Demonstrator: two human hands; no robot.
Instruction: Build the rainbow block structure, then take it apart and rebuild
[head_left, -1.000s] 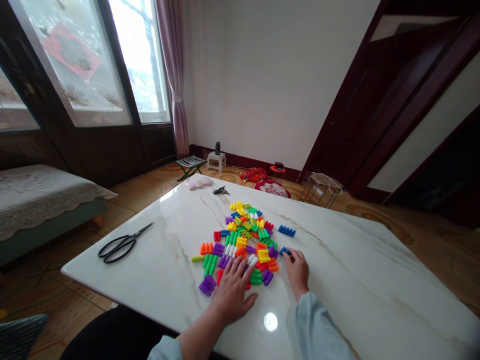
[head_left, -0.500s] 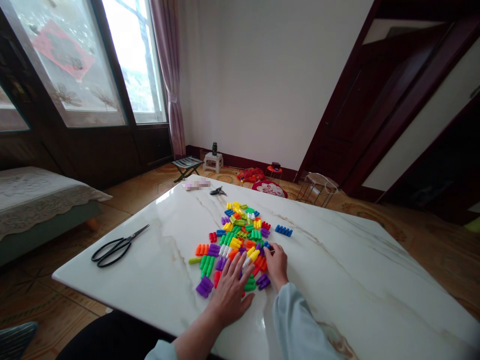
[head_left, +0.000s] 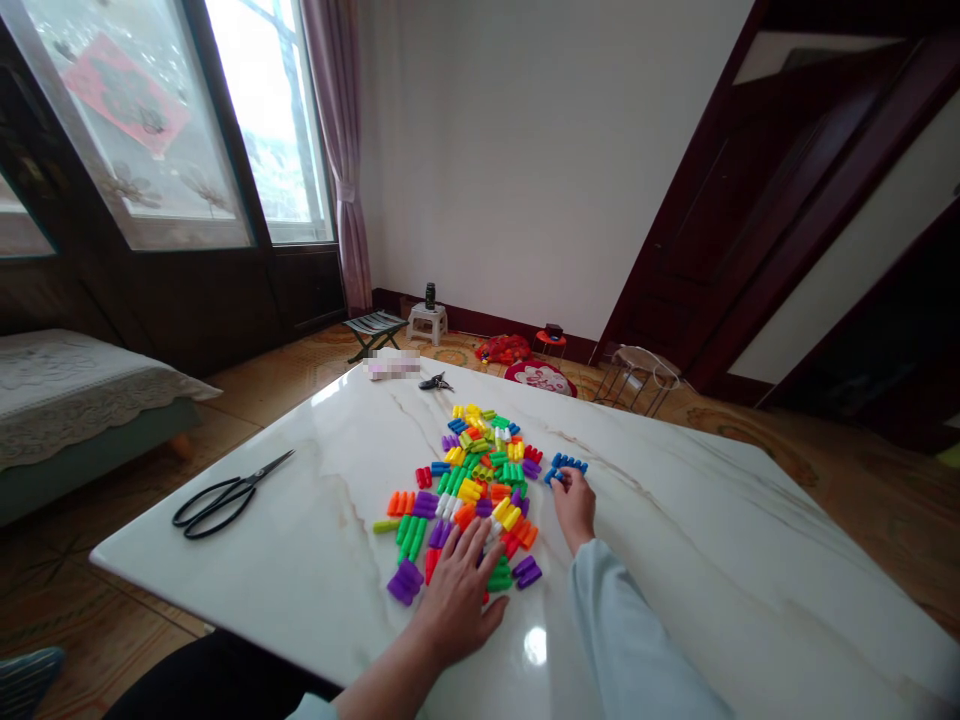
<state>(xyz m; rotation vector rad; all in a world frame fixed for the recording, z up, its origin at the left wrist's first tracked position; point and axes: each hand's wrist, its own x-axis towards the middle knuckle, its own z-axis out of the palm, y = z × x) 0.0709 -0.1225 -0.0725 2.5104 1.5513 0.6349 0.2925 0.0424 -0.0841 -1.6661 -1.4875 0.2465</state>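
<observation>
A long pile of coloured plastic building blocks [head_left: 452,480] covers the middle of the white marble-patterned table [head_left: 300,560]. Each block looks like short tubes joined side by side, in green, yellow, orange, purple, red, white and blue. My left hand [head_left: 461,590] lies with its fingers stretched over the near end of the pile, touching the blocks there. To the right of the pile, my right hand [head_left: 575,505] pinches a blue block [head_left: 553,476]. Just beyond its fingertips lies a row of blue blocks [head_left: 574,463]; whether the held block touches that row I cannot tell.
Black-handled scissors [head_left: 225,497] lie at the table's left. Small dark pliers [head_left: 435,382] and a blurred-out item [head_left: 390,366] lie near the far corner. Beyond the table stand a folding stool [head_left: 375,328], a white stool [head_left: 427,322] and a round-topped stool [head_left: 641,370].
My right hand has moved from the pile's right edge away to the right with a blue block, up to the separate blue row. My left hand has stayed nearly in place.
</observation>
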